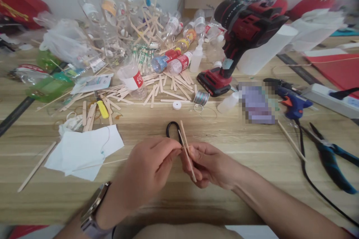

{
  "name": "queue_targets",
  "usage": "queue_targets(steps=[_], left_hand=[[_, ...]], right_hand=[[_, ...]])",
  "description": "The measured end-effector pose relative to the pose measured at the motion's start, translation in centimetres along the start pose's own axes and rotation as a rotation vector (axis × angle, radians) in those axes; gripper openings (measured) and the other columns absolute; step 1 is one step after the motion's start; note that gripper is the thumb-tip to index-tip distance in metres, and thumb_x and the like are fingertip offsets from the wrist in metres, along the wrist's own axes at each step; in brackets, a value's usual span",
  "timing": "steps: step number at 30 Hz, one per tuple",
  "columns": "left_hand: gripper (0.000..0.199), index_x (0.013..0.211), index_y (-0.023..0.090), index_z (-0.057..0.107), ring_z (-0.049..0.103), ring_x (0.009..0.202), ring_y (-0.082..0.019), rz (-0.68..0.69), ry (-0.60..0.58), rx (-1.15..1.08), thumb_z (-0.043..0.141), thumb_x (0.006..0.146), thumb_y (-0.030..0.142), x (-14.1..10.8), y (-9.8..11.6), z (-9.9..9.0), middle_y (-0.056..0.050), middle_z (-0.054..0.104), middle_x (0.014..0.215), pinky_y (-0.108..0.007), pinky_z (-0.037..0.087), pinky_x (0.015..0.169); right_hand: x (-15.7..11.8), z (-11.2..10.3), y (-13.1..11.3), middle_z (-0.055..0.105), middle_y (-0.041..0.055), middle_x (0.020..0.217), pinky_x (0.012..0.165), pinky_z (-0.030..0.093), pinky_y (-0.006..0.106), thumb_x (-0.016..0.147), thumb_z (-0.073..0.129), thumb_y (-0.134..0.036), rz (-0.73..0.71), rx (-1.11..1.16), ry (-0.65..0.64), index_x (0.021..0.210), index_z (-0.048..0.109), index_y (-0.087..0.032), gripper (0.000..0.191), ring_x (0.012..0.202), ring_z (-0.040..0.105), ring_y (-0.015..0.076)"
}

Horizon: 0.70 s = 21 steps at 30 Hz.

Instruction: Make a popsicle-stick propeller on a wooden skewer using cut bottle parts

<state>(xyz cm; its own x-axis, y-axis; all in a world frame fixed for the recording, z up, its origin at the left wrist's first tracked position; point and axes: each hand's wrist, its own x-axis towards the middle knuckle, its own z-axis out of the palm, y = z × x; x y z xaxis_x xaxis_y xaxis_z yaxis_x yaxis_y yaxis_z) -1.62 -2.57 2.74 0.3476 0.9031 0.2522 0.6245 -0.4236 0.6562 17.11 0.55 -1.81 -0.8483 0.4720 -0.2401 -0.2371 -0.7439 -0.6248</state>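
- Centrally, at the near side of the counter (146, 205), two thin wooden sticks (188, 155) stood slantwise between the hands, with a thin band (186, 148) across them.
- The right hand (206, 162) was closed, fingers curled around the sticks.
- The left hand (155, 160) had its fingertips pinched together at the band's end; what lay between them could not be made out.
- A black loop (171, 124) lay just beyond them.
- Left lay white paper (81, 153) and a yellow-handled tool (103, 109).
- Right lay pliers (328, 151) and a glue gun (294, 101).
- Farther off were a spool (201, 98), plastic bottles (179, 63) and a red drill (249, 30).
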Motion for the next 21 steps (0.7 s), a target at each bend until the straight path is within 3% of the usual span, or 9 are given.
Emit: queue_targets(steps=[8, 16, 21], left_hand=[[0.017, 0.088, 0.021, 0.064, 0.061, 0.065, -0.012, 0.02, 0.031, 0.047, 0.049, 0.093, 0.012, -0.05, -0.1, 0.59, 0.002, 0.067, 0.072, -0.021, 0.043, 0.061], [0.02, 0.085, 0.02, 0.062, 0.06, 0.062, -0.013, 0.043, 0.042, 0.1, 0.046, 0.095, 0.016, -0.05, -0.29, 1.0, 0.002, 0.065, 0.069, -0.022, 0.043, 0.059], [0.019, 0.089, 0.023, 0.063, 0.06, 0.063, -0.013, 0.022, 0.036, 0.093, 0.046, 0.095, 0.015, 0.19, 0.05, 0.78, 0.003, 0.064, 0.069, -0.022, 0.045, 0.062]], right_hand=[[0.0, 0.37, 0.28, 0.039, -0.0097, 0.048, 0.037, 0.027, 0.015, 0.092, 0.057, -0.049, -0.021, 0.001, 0.002, 0.078, 0.054, -0.019, 0.033, 0.04, 0.024, 0.0054], [-0.04, 0.34, 0.68, 0.048, -0.0083, 0.048, 0.035, 0.031, 0.015, 0.093, 0.056, -0.049, -0.031, 0.016, -0.003, 0.077, 0.053, -0.019, 0.034, 0.036, 0.026, 0.0049], [-0.05, 0.84, 0.65, 0.042, -0.0103, 0.048, 0.035, 0.021, 0.015, 0.087, 0.065, -0.048, -0.068, 0.076, 0.023, 0.073, 0.051, -0.019, 0.035, 0.036, 0.023, 0.0026]])
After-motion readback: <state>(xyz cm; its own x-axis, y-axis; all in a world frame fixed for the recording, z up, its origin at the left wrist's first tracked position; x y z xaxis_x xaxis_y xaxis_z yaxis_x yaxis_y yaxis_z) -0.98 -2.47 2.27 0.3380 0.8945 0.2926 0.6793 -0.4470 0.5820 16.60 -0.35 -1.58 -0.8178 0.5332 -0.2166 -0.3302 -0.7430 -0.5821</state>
